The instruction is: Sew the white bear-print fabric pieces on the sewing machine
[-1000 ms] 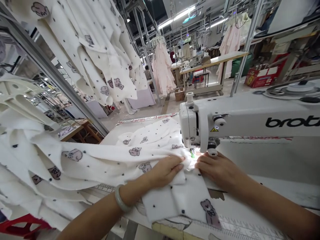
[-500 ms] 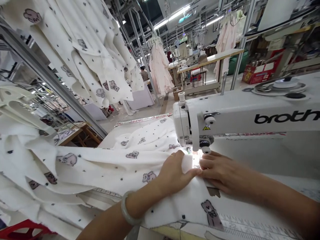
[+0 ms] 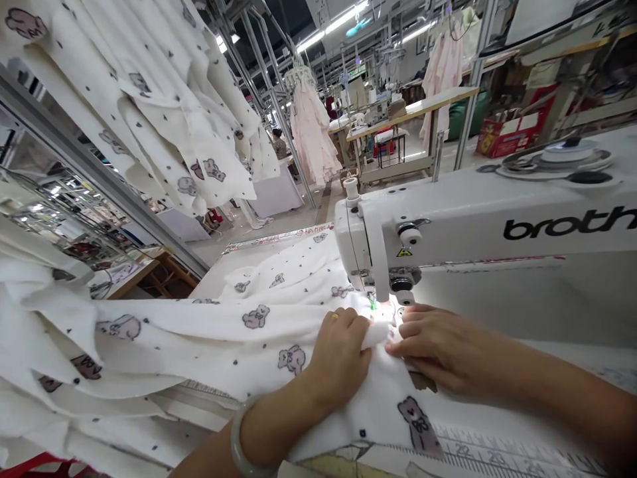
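White fabric printed with grey bears and small dots (image 3: 213, 338) lies across the sewing table and runs under the needle of a white sewing machine (image 3: 478, 226). My left hand (image 3: 341, 355), a pale bangle on its wrist, is closed on a fold of this fabric just in front of the needle. My right hand (image 3: 438, 348) lies beside it on the fabric's edge under the machine head, fingers stretched flat and pressing down. The two hands nearly touch at the presser foot (image 3: 381, 309).
A ruler strip (image 3: 497, 455) runs along the table's front edge. More bear-print garments (image 3: 164, 113) hang overhead at the left, pink ones (image 3: 313, 133) farther back. Other sewing tables (image 3: 408, 123) and a red box (image 3: 507, 136) stand behind the machine.
My left hand has bunched the fabric fold and pushed it closer to the needle. My right hand has stayed flat beside it. The view shifted slightly right and down.
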Motion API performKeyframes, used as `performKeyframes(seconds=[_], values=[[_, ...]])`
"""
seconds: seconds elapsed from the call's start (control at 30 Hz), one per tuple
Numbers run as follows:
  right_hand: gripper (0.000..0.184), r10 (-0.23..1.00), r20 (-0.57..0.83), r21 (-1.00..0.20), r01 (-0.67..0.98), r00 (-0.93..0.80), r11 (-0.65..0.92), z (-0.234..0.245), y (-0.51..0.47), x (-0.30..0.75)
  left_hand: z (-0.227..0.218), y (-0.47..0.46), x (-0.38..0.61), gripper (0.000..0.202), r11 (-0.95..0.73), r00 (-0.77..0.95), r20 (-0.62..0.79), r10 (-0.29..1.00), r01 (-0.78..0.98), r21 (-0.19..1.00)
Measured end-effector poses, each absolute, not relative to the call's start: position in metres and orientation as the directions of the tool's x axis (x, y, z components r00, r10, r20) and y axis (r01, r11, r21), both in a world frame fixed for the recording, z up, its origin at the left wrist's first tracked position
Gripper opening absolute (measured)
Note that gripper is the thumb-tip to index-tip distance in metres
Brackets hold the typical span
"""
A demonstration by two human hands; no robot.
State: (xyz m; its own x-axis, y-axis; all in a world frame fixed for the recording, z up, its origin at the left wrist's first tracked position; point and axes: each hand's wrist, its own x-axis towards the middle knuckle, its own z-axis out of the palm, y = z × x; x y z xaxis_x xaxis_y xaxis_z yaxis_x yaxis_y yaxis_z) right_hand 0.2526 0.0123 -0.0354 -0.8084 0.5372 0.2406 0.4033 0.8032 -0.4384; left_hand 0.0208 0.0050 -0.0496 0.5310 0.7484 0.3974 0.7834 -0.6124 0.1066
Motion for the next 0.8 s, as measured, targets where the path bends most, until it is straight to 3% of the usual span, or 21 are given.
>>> performKeyframes(seconds=[0.07, 0.17, 0.3, 0.4, 0.53, 0.67, 0.8], values=[[0.029, 0.542, 0.24, -0.442, 0.407, -0.805, 0.799, -0.035, 0.013, 0.252, -0.052, 0.005, 0.019, 0.023, -0.669, 0.608, 0.49, 0.625, 0.741, -0.065], [0.03, 0.546, 0.239, -0.42, 0.421, -0.803, 0.804, -0.038, 0.013, 0.251, -0.051, 0.006, 0.018, 0.023, -0.709, 0.734, 0.504, 0.455, 0.641, -0.294], [0.029, 0.551, 0.229, -0.408, 0.434, -0.802, 0.803, -0.041, 0.013, 0.252, -0.046, 0.007, 0.017, 0.018, -0.768, 0.822, 0.436, 0.367, 0.532, -0.356], [0.03, 0.551, 0.227, -0.411, 0.435, -0.803, 0.802, -0.041, 0.012, 0.253, -0.044, 0.007, 0.014, 0.013, -0.835, 0.845, 0.382, 0.375, 0.487, -0.258], [0.029, 0.548, 0.235, -0.391, 0.438, -0.803, 0.81, -0.04, 0.013, 0.253, -0.043, 0.009, 0.008, 0.022, -0.832, 0.79, 0.306, 0.531, 0.555, 0.009], [0.029, 0.538, 0.252, -0.397, 0.421, -0.804, 0.815, -0.04, 0.012, 0.253, -0.036, 0.013, 0.005, 0.05, -0.686, 0.633, 0.271, 0.725, 0.632, 0.361], [0.028, 0.527, 0.341, -0.354, 0.414, -0.778, 0.839, -0.045, 0.013, 0.253, -0.028, 0.014, 0.008, 0.049, -0.519, 0.513, 0.197, 0.836, 0.621, 0.587]])
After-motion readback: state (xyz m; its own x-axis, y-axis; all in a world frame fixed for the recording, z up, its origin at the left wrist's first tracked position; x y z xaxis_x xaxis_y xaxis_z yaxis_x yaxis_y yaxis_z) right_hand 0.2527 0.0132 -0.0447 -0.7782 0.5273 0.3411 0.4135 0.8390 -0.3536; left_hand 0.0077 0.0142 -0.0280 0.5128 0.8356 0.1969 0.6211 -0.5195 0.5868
